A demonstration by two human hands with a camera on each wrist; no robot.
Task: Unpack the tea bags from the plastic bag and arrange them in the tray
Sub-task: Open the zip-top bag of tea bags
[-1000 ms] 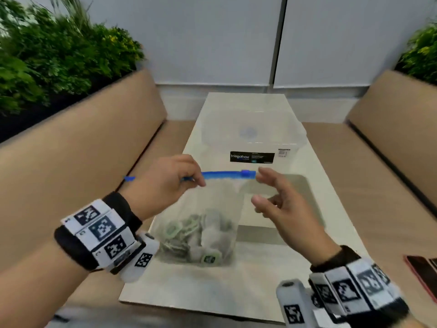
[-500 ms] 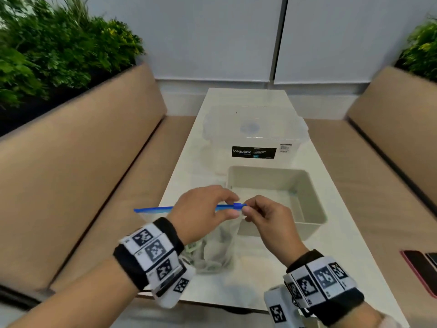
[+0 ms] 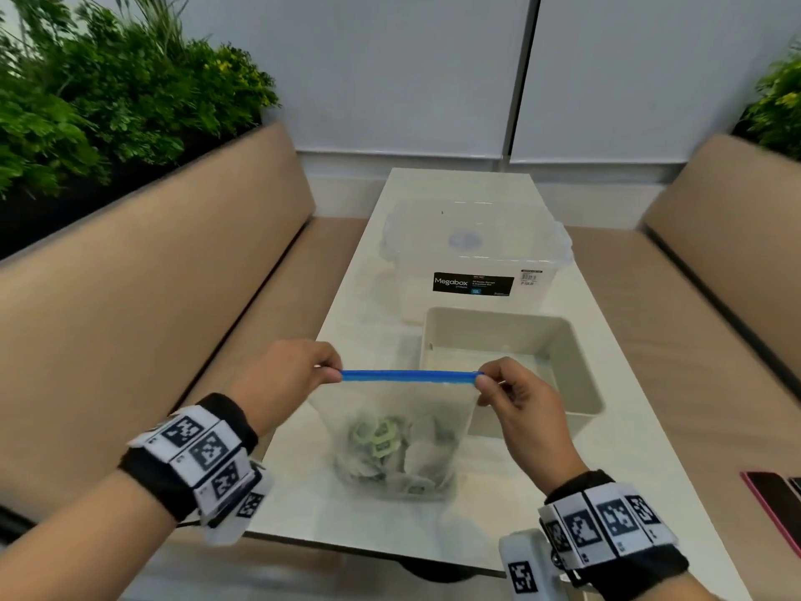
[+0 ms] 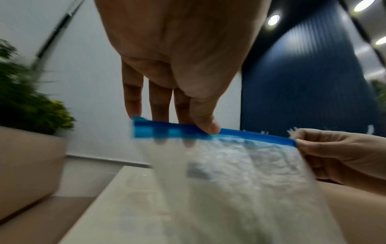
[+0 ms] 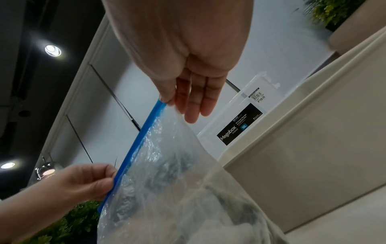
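The left hand point(image 3: 288, 375) is pinching the left end of the blue zip strip point(image 3: 411, 376) of the clear plastic bag point(image 3: 396, 431), thumb against fingers; the right hand point(image 3: 520, 401) is pinching the right end, its other fingers loosely extended; the bag is hanging above the pale rectangular table point(image 3: 628, 479), grey-green tea bags point(image 3: 390, 453) heaped at its bottom; the beige square plastic tray point(image 3: 585, 366) is sitting just beyond, before a clear lidded storage box point(image 3: 472, 236).
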